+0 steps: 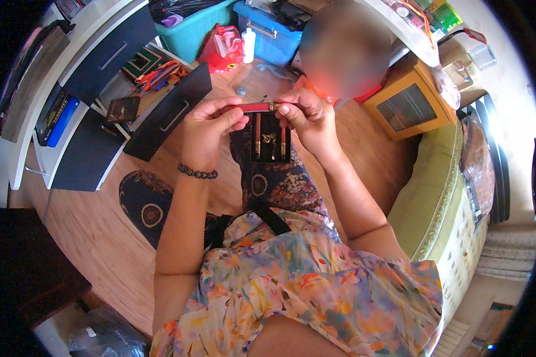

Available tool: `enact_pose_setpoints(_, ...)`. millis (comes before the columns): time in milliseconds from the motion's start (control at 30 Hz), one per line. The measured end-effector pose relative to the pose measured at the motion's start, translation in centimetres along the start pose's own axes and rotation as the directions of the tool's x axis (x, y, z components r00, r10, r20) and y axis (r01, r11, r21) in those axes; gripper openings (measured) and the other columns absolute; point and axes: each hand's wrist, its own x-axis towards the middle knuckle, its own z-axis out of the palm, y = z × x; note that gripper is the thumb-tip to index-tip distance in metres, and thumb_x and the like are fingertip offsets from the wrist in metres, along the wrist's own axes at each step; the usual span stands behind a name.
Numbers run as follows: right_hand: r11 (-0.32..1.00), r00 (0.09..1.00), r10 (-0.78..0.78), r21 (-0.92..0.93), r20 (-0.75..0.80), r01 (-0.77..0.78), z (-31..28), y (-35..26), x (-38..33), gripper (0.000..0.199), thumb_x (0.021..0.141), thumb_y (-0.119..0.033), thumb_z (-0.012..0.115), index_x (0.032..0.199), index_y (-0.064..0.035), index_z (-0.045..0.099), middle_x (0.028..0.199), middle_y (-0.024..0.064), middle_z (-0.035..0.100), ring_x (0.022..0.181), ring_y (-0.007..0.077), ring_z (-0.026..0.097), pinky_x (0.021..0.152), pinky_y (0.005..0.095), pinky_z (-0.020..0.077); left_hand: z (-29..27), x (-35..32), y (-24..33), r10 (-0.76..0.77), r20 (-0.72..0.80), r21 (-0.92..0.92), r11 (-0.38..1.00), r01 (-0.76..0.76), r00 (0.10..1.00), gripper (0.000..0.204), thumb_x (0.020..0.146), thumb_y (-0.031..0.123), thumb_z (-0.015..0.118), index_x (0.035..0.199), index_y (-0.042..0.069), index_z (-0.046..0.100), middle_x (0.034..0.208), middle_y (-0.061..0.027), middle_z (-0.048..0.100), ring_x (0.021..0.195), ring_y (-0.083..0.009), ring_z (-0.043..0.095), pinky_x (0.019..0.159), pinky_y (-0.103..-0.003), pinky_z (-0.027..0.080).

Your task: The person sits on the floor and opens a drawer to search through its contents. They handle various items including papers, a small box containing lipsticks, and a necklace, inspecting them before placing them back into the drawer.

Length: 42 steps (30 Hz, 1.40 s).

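Note:
Between my two hands I hold a slim dark-red stick (255,107) with gold-coloured trim, shaped like a pen, roughly level. My left hand (208,126) pinches its left end between thumb and fingers; a dark bead bracelet circles that wrist. At the trimmed right end, the fingers of my right hand (313,122) are closed on it. Just below, a black box (270,157) rests over my lap. Inside it lie two similar reddish sticks, one at the left (257,134) and one at the right (283,138), with a small gold-coloured ornament (269,138) between them.
At the left, an open drawer (178,110) full of odds and ends juts from a dark-fronted cabinet (80,149). Beyond stand a teal bin (190,35), a blue bin (271,40), a red bag (214,53) and a white bottle (248,44). A green sofa (426,184) and wooden cabinet (411,101) are rightward.

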Motion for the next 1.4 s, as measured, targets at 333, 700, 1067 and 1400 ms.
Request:
enact_pose_setpoints(333,0.994,0.991,0.091,-0.070,0.094,-0.084,-1.0,0.1,0.4,0.010,0.087,-0.010,0.061,0.089,-0.0007,0.062,0.073,-0.0004,0.059,0.061,0.0054,0.051,0.054,0.0204,0.0433,0.0,-0.1,0.5,0.370,0.347,0.739,0.459,-0.494,0.862,0.017,0.080,0.002,0.062,0.097,-0.001,0.064,0.083,-0.0077,0.064,0.069,-0.0142,0.060,0.063,-0.025,0.048)
enact_pose_setpoints(700,0.940,0.986,0.121,0.306,0.114,-0.150,1.6,1.3,1.4,0.024,0.093,-0.020,0.052,0.105,0.0008,0.056,0.085,0.0041,0.059,0.075,0.0098,0.056,0.064,0.0213,0.0446,2.5,-0.7,-2.0,-0.101,0.065,0.060,0.993,0.097,0.993,0.023,0.092,0.018,0.054,0.103,-0.001,0.059,0.087,-0.0105,0.064,0.067,-0.0169,0.064,0.061,-0.027,0.053)
enact_pose_setpoints(1067,0.978,0.913,0.194,-0.144,0.358,-0.152,1.7,-0.4,0.4,0.022,0.095,-0.019,0.049,0.101,-0.0002,0.060,0.073,-0.0007,0.054,0.067,0.0070,0.049,0.060,0.0228,0.0414,0.3,0.5,4.6,0.541,0.592,0.706,0.009,-0.708,0.597,0.024,0.076,0.006,0.065,0.099,0.004,0.060,0.086,-0.0101,0.060,0.084,-0.0275,0.058,0.075,-0.034,0.046)
enact_pose_setpoints(1400,0.921,0.916,-0.127,-0.298,0.381,0.252,1.7,-1.1,-0.2,0.014,0.084,-0.009,0.059,0.093,0.0006,0.057,0.080,0.0173,0.058,0.072,0.0308,0.057,0.064,0.0368,0.0452,-0.4,0.3,5.7,0.267,0.693,0.677,0.077,-0.732,0.669,0.011,0.086,0.013,0.054,0.083,0.003,0.050,0.076,-0.0157,0.053,0.075,-0.0362,0.052,0.066,-0.042,0.041)
